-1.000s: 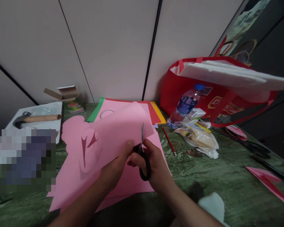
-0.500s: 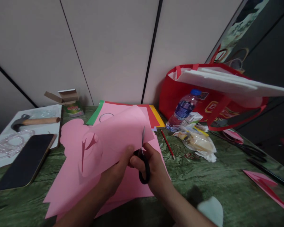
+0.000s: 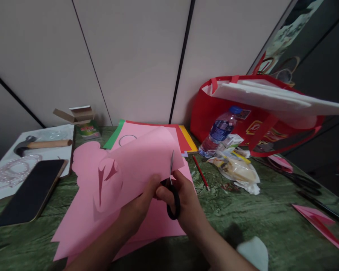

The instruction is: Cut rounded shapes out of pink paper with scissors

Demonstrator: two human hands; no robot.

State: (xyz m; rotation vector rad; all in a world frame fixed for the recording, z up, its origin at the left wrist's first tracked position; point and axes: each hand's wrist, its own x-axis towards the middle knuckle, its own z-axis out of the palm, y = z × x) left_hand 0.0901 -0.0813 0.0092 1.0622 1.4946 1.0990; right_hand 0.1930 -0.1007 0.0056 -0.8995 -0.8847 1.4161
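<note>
My left hand (image 3: 142, 201) is closed on the lower edge of a pink paper sheet (image 3: 144, 158), thumb on top. The sheet curls up off the stack and has a slit cutout at its left part. In my right hand (image 3: 185, 194) is a pair of black-handled scissors (image 3: 173, 201), fingers through the loops. Their blades point away from me at the sheet's right part, near my left thumb. Under the sheet lie more pink papers (image 3: 158, 222), some cut to wavy outlines.
To the left are a phone (image 3: 31, 192), a hammer (image 3: 51, 144) and a small open box (image 3: 87, 128). On the right stand a water bottle (image 3: 220, 131) and a red bag (image 3: 206, 109), with a red pencil (image 3: 201, 173) and a plastic packet (image 3: 240, 169) nearer me.
Hands, scissors and sheet keep nearly the same pose. The view has shifted very slightly, so things on the right sit a little farther right.
</note>
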